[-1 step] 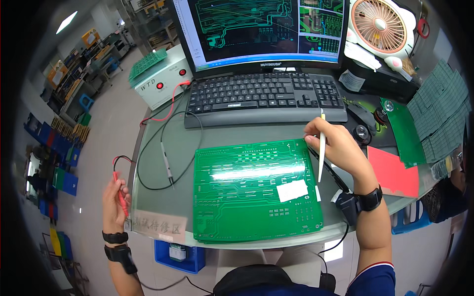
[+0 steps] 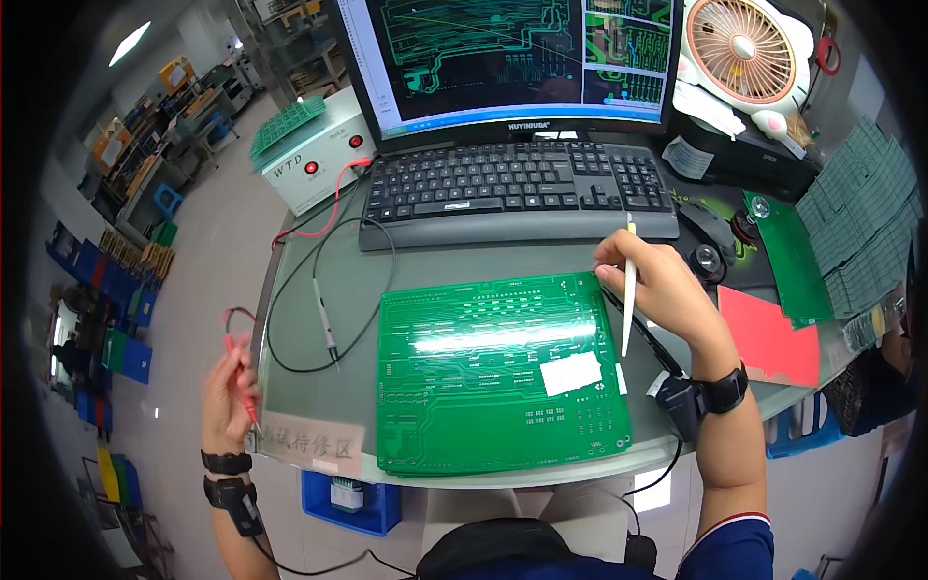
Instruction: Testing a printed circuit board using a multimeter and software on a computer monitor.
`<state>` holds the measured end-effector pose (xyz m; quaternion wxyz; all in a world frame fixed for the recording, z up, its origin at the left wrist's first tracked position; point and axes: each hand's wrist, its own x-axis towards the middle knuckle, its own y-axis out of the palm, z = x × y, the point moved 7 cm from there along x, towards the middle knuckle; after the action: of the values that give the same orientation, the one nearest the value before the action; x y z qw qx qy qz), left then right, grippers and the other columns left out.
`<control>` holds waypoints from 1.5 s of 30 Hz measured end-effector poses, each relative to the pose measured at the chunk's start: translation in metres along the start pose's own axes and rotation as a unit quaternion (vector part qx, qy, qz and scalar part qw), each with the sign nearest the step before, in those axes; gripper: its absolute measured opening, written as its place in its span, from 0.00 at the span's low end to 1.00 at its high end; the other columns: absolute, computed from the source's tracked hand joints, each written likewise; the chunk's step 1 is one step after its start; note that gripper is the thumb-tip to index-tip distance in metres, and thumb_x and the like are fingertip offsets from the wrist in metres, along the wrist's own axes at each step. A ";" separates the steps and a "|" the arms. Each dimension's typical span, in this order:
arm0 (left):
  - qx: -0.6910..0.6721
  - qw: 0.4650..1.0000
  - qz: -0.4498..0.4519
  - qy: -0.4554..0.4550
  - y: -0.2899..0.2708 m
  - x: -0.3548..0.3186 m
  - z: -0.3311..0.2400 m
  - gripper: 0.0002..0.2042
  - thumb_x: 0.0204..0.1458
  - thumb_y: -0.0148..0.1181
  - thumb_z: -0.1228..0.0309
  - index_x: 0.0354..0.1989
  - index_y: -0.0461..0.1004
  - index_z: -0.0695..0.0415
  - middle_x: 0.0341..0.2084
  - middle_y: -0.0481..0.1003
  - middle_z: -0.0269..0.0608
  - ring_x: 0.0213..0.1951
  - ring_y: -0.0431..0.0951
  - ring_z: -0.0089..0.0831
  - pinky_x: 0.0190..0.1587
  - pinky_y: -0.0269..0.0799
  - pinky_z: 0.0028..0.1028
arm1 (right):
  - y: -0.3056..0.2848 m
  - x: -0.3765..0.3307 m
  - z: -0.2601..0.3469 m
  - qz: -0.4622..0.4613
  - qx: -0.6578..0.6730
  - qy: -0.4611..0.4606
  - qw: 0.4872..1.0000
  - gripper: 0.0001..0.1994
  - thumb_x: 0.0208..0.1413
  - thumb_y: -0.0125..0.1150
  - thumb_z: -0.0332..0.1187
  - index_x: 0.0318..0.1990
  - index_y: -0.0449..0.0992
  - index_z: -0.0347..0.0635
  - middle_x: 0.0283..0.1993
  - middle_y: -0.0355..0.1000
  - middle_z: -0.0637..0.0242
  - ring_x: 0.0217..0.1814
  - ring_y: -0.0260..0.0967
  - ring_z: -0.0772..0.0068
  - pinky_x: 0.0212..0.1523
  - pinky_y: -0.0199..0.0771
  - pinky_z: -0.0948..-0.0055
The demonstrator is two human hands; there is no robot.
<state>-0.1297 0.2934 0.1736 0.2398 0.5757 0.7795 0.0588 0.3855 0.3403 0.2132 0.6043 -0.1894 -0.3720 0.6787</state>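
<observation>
The blurred left hand point(image 2: 227, 398) grips a red test probe point(image 2: 250, 408) beside the desk point(image 2: 290, 396). Dark Chinese characters mark a label point(image 2: 309, 441) left of the green circuit board point(image 2: 483, 416), its traces partly lost to glare. The right hand point(image 2: 652, 282) pinches a white pen-shaped tool point(image 2: 629, 290) at the board's upper-right corner, contact unclear.

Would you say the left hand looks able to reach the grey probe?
Probably yes; only desk and a thin black cable lie before the grey probe, though the left hand holds a red probe.
</observation>
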 end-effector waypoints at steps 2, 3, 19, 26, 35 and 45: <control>0.081 0.995 0.049 -0.014 0.017 0.007 0.005 0.08 0.61 0.55 0.66 0.43 0.67 0.56 0.23 0.68 0.30 0.20 0.67 0.14 0.19 0.60 0.12 | 0.000 -0.001 0.000 -0.003 0.009 -0.003 1.000 0.09 0.56 0.61 0.34 0.38 0.73 0.39 0.30 0.76 0.54 0.33 0.75 0.52 0.34 0.71 0.62; 0.161 0.982 0.098 -0.028 0.031 0.013 0.010 0.09 0.60 0.56 0.66 0.42 0.67 0.56 0.23 0.68 0.29 0.20 0.67 0.13 0.19 0.59 0.11 | 0.001 -0.001 -0.001 -0.002 0.006 -0.002 1.000 0.09 0.56 0.61 0.34 0.38 0.73 0.39 0.30 0.76 0.54 0.33 0.75 0.52 0.34 0.71 0.62; 0.701 0.685 0.042 0.195 0.109 0.051 0.016 0.18 0.52 0.61 0.59 0.25 0.68 0.63 0.16 0.70 0.44 0.20 0.68 0.37 0.27 0.66 0.34 | 0.005 0.001 -0.001 -0.003 0.007 -0.008 1.000 0.09 0.56 0.61 0.33 0.38 0.73 0.38 0.30 0.76 0.53 0.33 0.75 0.51 0.34 0.71 0.62; 0.480 0.862 0.095 0.131 0.094 0.064 0.029 0.09 0.56 0.57 0.66 0.33 0.69 0.59 0.20 0.71 0.32 0.16 0.61 0.21 0.20 0.60 0.23 | 0.002 0.001 -0.006 -0.035 0.053 -0.012 0.998 0.09 0.56 0.61 0.30 0.41 0.73 0.35 0.31 0.76 0.55 0.32 0.76 0.58 0.34 0.72 0.67; -0.264 0.919 0.279 -0.086 0.161 0.039 0.039 0.12 0.62 0.50 0.71 0.52 0.68 0.61 0.25 0.70 0.29 0.28 0.68 0.20 0.30 0.67 0.21 | 0.003 0.004 -0.019 -0.075 0.073 0.008 0.994 0.10 0.56 0.61 0.29 0.43 0.71 0.35 0.31 0.75 0.59 0.34 0.75 0.66 0.37 0.73 0.71; 0.337 0.896 0.287 -0.049 0.134 0.054 0.043 0.15 0.62 0.52 0.67 0.52 0.68 0.65 0.28 0.73 0.37 0.16 0.68 0.15 0.23 0.76 0.22 | 0.005 -0.001 -0.009 -0.043 0.037 0.074 0.996 0.07 0.57 0.61 0.28 0.39 0.72 0.34 0.29 0.78 0.57 0.32 0.79 0.66 0.33 0.73 0.74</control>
<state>-0.0063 0.3795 0.1681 0.0425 0.8226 0.5411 -0.1692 0.3881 0.3415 0.2033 0.6655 -0.2010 -0.3088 0.6492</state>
